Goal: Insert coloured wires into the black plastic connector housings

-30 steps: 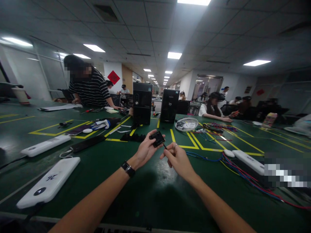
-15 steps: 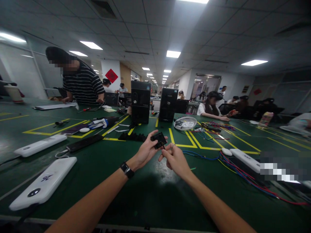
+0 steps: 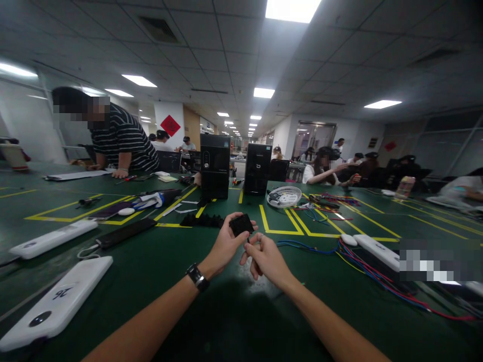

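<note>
My left hand [image 3: 223,244], with a dark band on its wrist, grips a small black rectangular block [image 3: 241,224] between thumb and fingers above the green table. My right hand [image 3: 267,255] is just below and to the right of the block. Its thumb and index finger are pinched together close to the block's lower edge, where a short dark thin bit shows; what it belongs to is too small to make out. Behind the left hand lies a row of black jagged pieces [image 3: 202,219] on the table.
Two black computer towers [image 3: 214,168] stand ahead. A white round basket [image 3: 284,196] and tangled wires [image 3: 332,202] lie to the right. White power banks [image 3: 56,304], a black pouch [image 3: 126,232] and a glove [image 3: 151,200] lie left. A co-worker in stripes [image 3: 126,136] leans over the table.
The black block has turned in my left hand and shows a flatter, plainer face. Both hands sit slightly lower in view. The striped co-worker leans further left; a person at right has raised an arm.
</note>
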`<state>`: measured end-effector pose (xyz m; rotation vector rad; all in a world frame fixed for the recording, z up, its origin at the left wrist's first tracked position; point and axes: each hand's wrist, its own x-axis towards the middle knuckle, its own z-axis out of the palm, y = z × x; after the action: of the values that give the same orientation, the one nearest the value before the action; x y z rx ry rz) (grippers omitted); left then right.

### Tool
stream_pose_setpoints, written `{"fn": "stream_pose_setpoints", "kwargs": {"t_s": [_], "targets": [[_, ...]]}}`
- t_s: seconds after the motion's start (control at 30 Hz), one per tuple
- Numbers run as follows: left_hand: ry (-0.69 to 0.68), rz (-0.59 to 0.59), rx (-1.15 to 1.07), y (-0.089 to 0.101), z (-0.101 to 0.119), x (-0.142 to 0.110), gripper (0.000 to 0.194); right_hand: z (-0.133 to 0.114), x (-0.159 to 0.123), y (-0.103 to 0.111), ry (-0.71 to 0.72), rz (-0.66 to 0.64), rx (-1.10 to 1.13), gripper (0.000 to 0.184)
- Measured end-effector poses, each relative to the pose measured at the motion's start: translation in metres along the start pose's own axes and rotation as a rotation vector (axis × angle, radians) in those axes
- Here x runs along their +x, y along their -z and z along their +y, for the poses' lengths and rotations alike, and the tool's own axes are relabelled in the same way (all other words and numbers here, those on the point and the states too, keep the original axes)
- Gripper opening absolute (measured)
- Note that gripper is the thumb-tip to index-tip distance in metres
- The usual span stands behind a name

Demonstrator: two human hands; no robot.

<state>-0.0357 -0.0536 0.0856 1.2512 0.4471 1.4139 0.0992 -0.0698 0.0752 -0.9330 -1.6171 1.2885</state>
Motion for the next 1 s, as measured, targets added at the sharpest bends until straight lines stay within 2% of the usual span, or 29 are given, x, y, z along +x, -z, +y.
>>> {"fn": "stream_pose_setpoints", "kwargs": {"t_s": [0.2,0.4,0.57,0.7,0.77,0.9,1.0], "targets": [[-0.003,0.07,0.004,-0.002,0.003,0.0,0.053,-0.002,0.002,0.001,0.009,-0.028,0.03,0.034],[0.032,0.176,0.02,-0.006,-0.004,-0.003,0.055,0.01,0.006,0.003,0.021,-0.041,0.036,0.037],[0.016,0.137,0.051,-0.004,-0.007,-0.001,0.055,0.009,0.006,0.003,-0.002,-0.035,0.099,0.033],[-0.013,0.076,0.135,0.0,0.0,0.001,0.055,0.003,0.004,0.003,-0.004,-0.039,0.15,0.032],[-0.016,0.067,0.087,0.001,0.003,0.002,0.052,0.001,0.003,0.001,-0.001,-0.067,0.193,0.032],[-0.023,0.16,-0.128,-0.001,0.005,0.007,0.041,0.003,0.0,-0.006,-0.046,-0.122,0.204,0.033],[-0.006,0.233,-0.099,0.001,-0.001,0.012,0.035,0.01,0.001,-0.013,-0.09,-0.134,0.169,0.033]]}}
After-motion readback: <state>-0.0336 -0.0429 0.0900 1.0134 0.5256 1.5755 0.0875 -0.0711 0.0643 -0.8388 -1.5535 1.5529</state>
